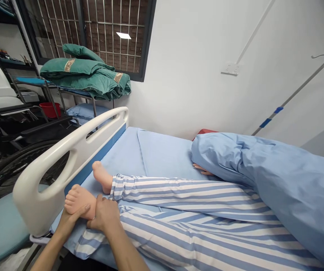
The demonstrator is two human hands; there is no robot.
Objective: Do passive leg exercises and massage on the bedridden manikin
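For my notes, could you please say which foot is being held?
The foot nearer the camera: the left hand and right hand hold it; the farther foot is unheld.

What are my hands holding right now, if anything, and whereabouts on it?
The nearer bare foot. Your left hand holds its near side, behind the toes, fingers mostly hidden; your right hand grips it at the ankle.

A white wall [184, 86] carries a power socket [230, 69]; at left, a dark-framed window [108, 34] with metal bars shows a bright light patch [124, 35], near a dark shelf rack [17, 64], wheelchair [47, 127] and red bucket [49, 109]
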